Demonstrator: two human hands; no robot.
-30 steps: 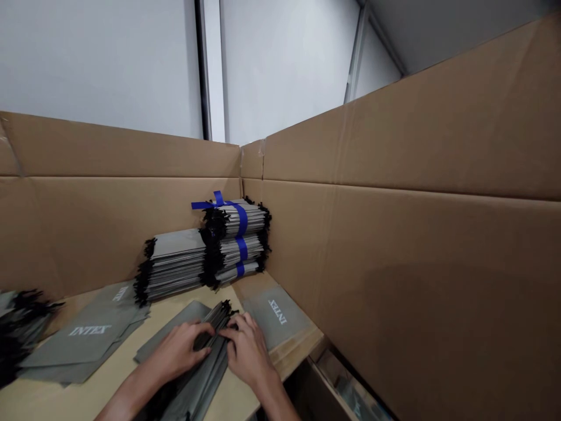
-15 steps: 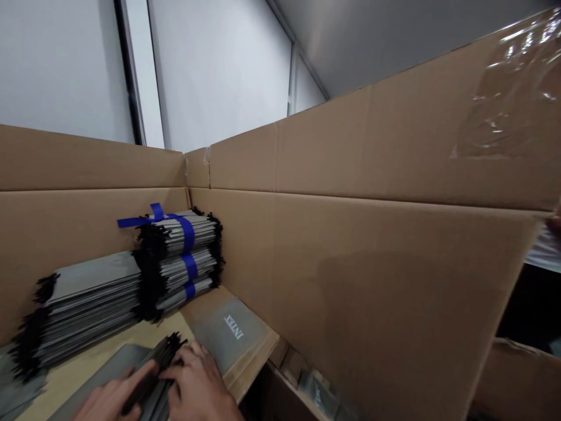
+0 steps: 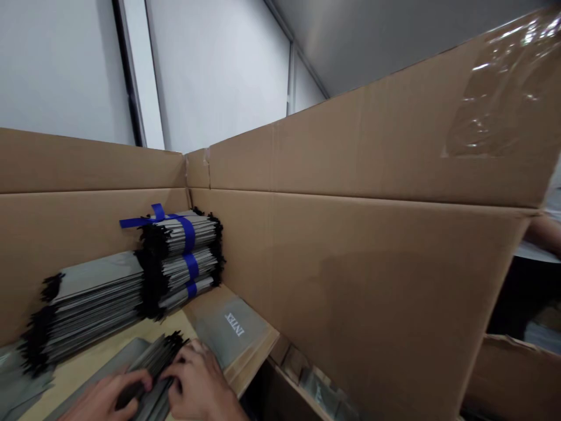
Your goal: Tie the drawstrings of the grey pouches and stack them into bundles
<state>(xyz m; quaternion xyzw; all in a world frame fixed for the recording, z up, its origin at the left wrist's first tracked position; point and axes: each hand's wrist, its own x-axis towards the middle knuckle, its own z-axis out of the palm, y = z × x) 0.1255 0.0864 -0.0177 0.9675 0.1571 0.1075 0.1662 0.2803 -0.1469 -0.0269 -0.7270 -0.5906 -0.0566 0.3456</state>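
At the bottom left, my left hand (image 3: pixel 103 399) and my right hand (image 3: pixel 199 383) both press on a thin stack of grey pouches with black drawstrings (image 3: pixel 153 365) lying on the light wooden table (image 3: pixel 85 365). Fingers of both hands curl over the stack's near part. A single grey pouch printed INTEX (image 3: pixel 232 330) lies flat just right of my right hand. Behind the hands stand a loose pile of grey pouches (image 3: pixel 94 304) and a bundle tied with blue tape (image 3: pixel 184 254).
Tall cardboard walls (image 3: pixel 372 245) enclose the table at the back and right. Below the table's right edge is an opening with more packaged items (image 3: pixel 315 389). Another person's arm (image 3: pixel 543 231) shows past the cardboard's right end.
The view swung to the right a second ago and has held since. My hands stay on the stack, shifting slightly along it.
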